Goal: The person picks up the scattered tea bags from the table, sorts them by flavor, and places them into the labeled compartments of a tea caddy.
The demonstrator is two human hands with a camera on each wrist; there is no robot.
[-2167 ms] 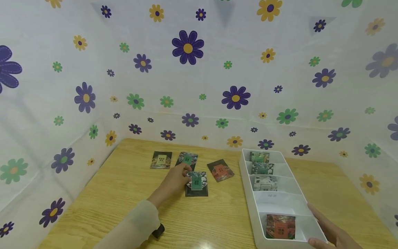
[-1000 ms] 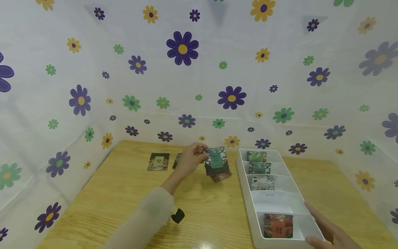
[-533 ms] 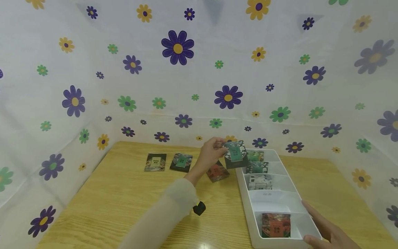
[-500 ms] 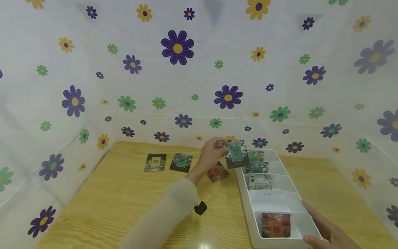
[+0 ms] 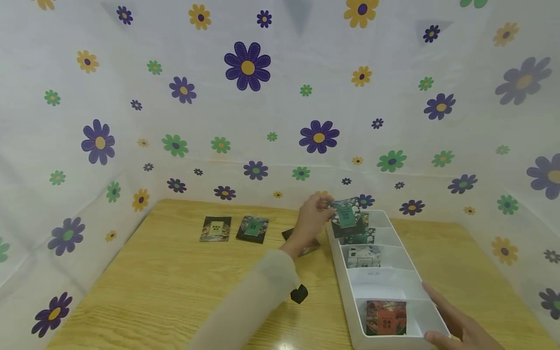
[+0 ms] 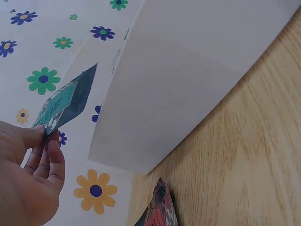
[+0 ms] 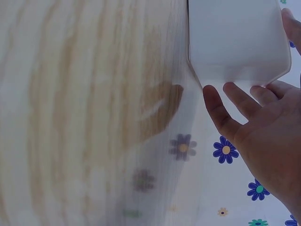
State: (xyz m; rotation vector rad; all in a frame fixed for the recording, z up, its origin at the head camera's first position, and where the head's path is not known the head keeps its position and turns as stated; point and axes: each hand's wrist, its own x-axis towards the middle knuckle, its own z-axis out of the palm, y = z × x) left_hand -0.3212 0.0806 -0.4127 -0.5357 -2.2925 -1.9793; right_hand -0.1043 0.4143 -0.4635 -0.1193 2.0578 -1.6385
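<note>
Green-labelled sachet (image 5: 347, 216), one, is held in the air near the far left corner of one white tray (image 5: 378, 284); the left hand (image 5: 312, 216) has its grip nipped together on the edge. The right hand (image 5: 459, 323) has its grip partly spread round the tray's near right corner. Four sachets sit in four of five compartments, among them a pale sachet (image 5: 364, 256) third from the far end and a red-labelled sachet (image 5: 386, 318) nearest. Three more lie on the tabletop (image 5: 175, 291): one yellow-labelled (image 5: 216, 228), one green-labelled (image 5: 253, 229), one red-labelled (image 6: 159, 214).
</note>
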